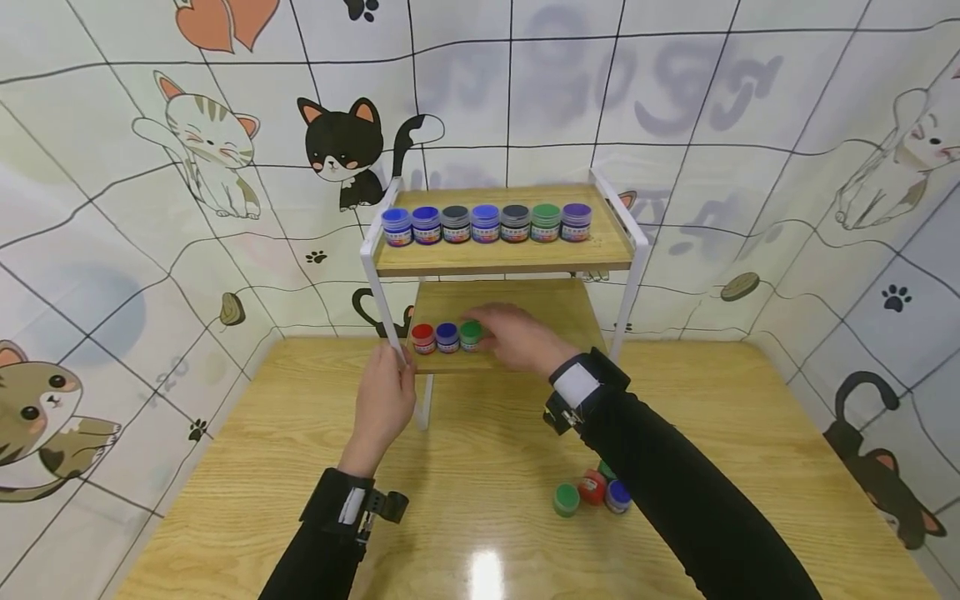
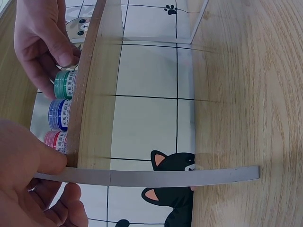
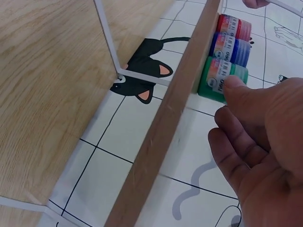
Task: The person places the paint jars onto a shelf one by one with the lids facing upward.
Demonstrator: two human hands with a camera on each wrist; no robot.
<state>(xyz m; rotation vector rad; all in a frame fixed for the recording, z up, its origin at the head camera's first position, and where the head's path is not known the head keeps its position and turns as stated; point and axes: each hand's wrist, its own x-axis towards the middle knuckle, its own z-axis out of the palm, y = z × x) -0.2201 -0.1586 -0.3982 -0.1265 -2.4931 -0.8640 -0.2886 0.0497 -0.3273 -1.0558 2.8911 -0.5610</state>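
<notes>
My right hand (image 1: 517, 335) is at a small green-lidded paint jar (image 1: 471, 335) on the lower shelf (image 1: 517, 300). In the right wrist view its thumb (image 3: 244, 92) lies against the jar's lid, with the index finger hidden behind. The jar stands beside a blue-lidded jar (image 1: 447, 337) and a red-lidded jar (image 1: 423, 338), all in a row. My left hand (image 1: 386, 392) grips the white frame of the rack (image 2: 156, 178) at the lower shelf's left front corner.
Above, the top shelf (image 1: 495, 257) carries a row of several blue, black, green and purple jars (image 1: 485, 223). On the table (image 1: 480, 450), under my right forearm, lie a green-lidded jar (image 1: 566, 499), a red jar (image 1: 592, 487) and a blue-lidded jar (image 1: 618, 497), with another green one partly hidden.
</notes>
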